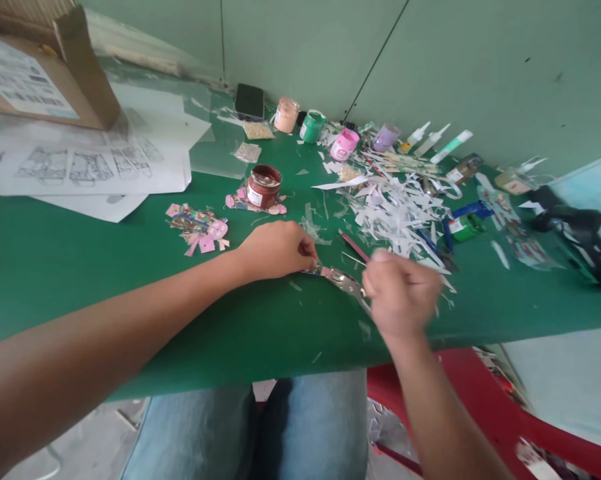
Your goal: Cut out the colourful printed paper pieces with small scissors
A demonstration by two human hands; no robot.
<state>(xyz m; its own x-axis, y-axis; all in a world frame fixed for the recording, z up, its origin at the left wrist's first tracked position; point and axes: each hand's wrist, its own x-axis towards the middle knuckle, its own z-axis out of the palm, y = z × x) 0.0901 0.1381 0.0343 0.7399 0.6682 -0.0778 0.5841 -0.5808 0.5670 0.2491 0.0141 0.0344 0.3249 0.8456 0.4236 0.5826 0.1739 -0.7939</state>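
Note:
My left hand [280, 250] is closed in a pinch on a small printed paper cutout [316, 270], mostly hidden by the fingers. The cutout's pink end reaches the jaws of a silver metal hole punch [345, 281]. Around the punch's handles my right hand [400, 290] is closed, slightly blurred. Just beyond the right hand lies a dark red pen-like stick [354, 247]. To the left of my left hand is a pile of pink and patterned paper cutouts [200, 229]. A jar of brown-red paint [264, 187] stands on more pink cutouts [237, 198].
White paper scraps [400, 213] are heaped at the right. Behind stand paint jars in peach [287, 115], green [312, 127] and pink [344, 145]. A cardboard box [45, 73] rests on printed sheets [90, 167] at the left. A red chair [475, 393] is below the green table's edge.

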